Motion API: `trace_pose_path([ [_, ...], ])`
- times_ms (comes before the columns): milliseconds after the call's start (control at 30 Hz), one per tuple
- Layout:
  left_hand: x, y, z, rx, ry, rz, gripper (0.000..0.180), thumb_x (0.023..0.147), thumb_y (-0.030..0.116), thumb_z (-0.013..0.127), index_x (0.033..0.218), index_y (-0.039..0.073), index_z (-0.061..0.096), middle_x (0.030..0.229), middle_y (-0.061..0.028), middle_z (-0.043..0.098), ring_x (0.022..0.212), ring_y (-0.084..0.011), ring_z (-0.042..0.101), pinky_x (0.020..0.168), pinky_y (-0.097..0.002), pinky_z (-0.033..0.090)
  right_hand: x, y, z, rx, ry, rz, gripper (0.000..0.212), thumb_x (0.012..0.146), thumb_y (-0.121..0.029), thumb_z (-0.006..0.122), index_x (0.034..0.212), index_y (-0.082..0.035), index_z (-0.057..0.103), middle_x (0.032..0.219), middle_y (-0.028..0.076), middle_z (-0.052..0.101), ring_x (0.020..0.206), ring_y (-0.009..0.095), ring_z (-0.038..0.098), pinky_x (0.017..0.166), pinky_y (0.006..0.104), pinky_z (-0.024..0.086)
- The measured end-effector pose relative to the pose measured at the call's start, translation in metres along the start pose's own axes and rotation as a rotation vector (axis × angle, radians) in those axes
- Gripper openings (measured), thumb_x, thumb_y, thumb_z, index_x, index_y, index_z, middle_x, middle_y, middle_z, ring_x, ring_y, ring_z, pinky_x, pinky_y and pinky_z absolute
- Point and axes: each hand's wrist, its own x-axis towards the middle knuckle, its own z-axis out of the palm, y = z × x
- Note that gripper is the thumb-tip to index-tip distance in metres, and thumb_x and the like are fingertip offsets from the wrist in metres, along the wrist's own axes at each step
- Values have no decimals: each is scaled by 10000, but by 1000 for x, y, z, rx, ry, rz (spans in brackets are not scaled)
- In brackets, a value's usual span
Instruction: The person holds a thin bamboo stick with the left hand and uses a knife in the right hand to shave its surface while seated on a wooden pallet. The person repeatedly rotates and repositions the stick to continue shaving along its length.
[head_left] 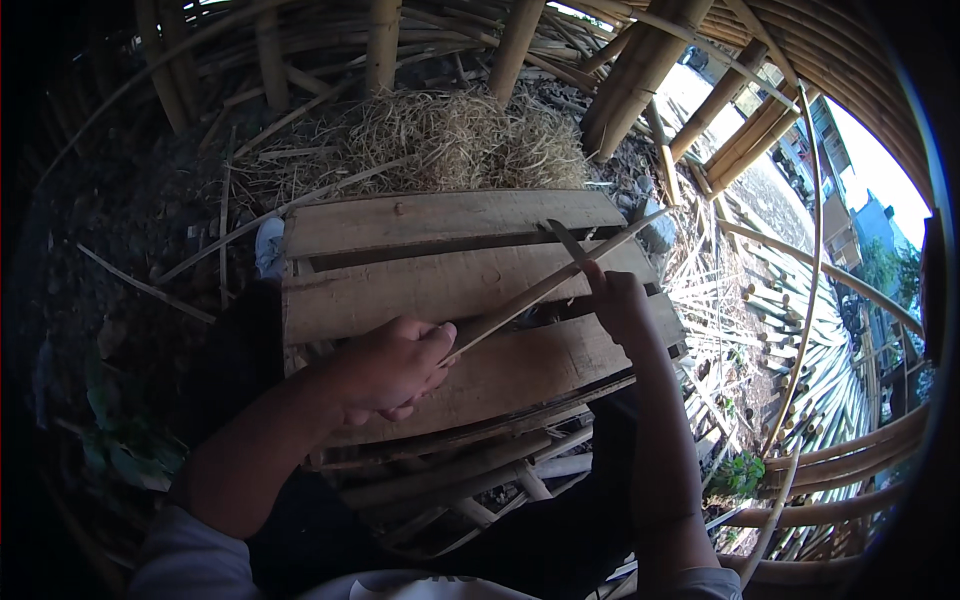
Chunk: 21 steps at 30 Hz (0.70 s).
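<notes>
My left hand (400, 368) is closed around the near end of a long bamboo strip (525, 298). The strip slants up and away to the right above a slatted wooden crate (380, 285). My right hand (618, 300) is closed at the strip's far half, gripping a knife whose dark blade (568, 240) points up and to the left. The blade crosses the strip and seems to touch it. My right fingers hide the knife's handle, and my left hand covers the strip's near end.
Behind the crate lies a heap of pale shavings (460, 140) below upright bamboo posts (383, 45). Loose strips litter the dark ground at left, near a light shoe (269, 248). Many cut bamboo poles (810, 350) lie in sunlight at right, with a bent bamboo strip (815, 240) arching there.
</notes>
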Motion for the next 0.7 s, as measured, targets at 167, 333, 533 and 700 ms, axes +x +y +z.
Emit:
trace_pose_path([
  [167, 1, 3, 4, 59, 34, -54, 377, 1119, 380, 379, 944, 71, 504, 594, 44, 382, 459, -47, 294, 396, -222, 260, -6, 15, 15, -48, 93, -60, 684, 1059, -511, 508, 769, 89, 663, 566, 219, 585, 497, 302, 594, 525, 454, 477],
  [333, 6, -2, 1, -9, -7, -43, 377, 1120, 390, 375, 930, 87, 492, 604, 57, 379, 467, -41, 287, 402, -216, 254, -15, -21, 6, 90, -54, 148, 719, 1056, -564, 485, 728, 60, 631, 539, 140, 541, 460, 193, 529, 470, 390, 441],
  [533, 7, 1, 4, -59, -51, -31, 360, 1121, 381, 375, 928, 100, 491, 596, 61, 374, 479, -37, 291, 403, -213, 245, -1, 5, 0, 69, 27, 70, 649, 1058, -498, 519, 804, 78, 675, 614, 242, 618, 555, 360, 619, 607, 497, 499],
  [700, 6, -1, 1, -81, -48, -45, 362, 1122, 380, 368, 943, 97, 505, 592, 63, 371, 480, -37, 290, 408, -211, 243, -3, 9, 12, 68, 55, -10, 623, 1064, -451, 516, 787, 88, 659, 647, 277, 613, 623, 480, 606, 630, 518, 495],
])
